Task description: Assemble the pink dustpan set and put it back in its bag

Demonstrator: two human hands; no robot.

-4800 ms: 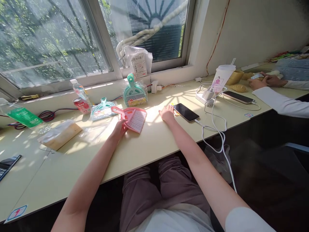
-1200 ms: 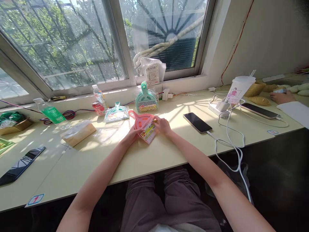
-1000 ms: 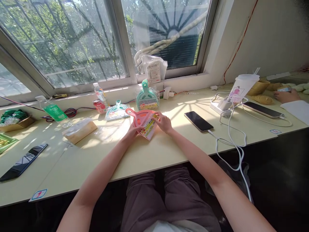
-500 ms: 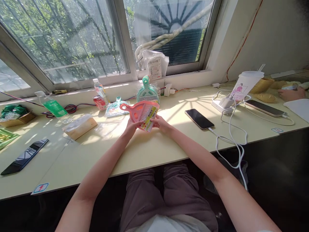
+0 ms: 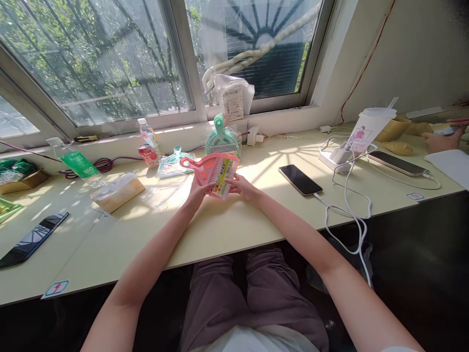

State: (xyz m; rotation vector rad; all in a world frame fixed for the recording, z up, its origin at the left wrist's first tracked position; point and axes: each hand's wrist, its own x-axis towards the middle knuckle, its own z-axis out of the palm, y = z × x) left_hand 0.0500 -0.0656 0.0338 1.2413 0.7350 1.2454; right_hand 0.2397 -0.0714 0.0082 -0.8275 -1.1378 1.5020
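Note:
Between my hands, above the tabletop, is a small pink dustpan [image 5: 205,171] with its brush, the white bristles facing up. A yellow printed label [image 5: 223,177] lies over the bristles. My left hand [image 5: 200,189] is closed on the lower left edge, thumb on the front. From the right, my right hand [image 5: 240,187] grips the label side; some of its fingers are hidden behind. Behind the pink set stands a green dustpan set [image 5: 222,138] in clear wrap. A pale teal dustpan set [image 5: 176,162] lies to its left.
On the left are a tissue pack [image 5: 117,191], a green-labelled bottle [image 5: 77,164], a red can [image 5: 148,155] and a dark phone [image 5: 34,238]. To the right lie a charging phone [image 5: 300,180], a power strip [image 5: 335,160] with cables and a plastic cup [image 5: 370,128]. Another person's hand [image 5: 443,141] is far right.
The pink dustpan set has turned slightly, so its label faces me more. Both hands keep their hold. The whole view has shifted a little.

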